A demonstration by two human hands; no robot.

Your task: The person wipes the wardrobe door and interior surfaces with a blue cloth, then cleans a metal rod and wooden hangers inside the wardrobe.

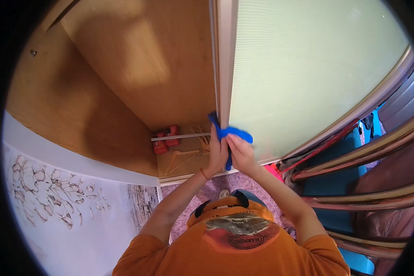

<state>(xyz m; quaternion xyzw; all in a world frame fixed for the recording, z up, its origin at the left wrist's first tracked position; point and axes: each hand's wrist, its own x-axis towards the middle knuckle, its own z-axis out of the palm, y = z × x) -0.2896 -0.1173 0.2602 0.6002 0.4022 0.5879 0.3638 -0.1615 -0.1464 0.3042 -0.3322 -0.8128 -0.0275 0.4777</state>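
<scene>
A bright blue cloth [237, 134] is folded around the pale vertical edge frame [226, 69] of a wardrobe's sliding door. My left hand [217, 151] grips it from the open side of the wardrobe, fingers pointing up. From the other side, my right hand [241, 151] presses the cloth against the frame, its fingers closed over the blue fabric. The two hands nearly meet at the frame. Part of the cloth hangs below them. The door's pale green ribbed panel [303, 69] stretches away to the right.
Inside the brown wooden wardrobe [138, 60], wooden hangers [181, 158] and red packages [165, 138] lie at the bottom near a pale rail [179, 136]. A floral-patterned white wall [60, 193] stands left. Curved gold-brown bars [368, 202] are at right; a pink carpet [188, 198] lies below.
</scene>
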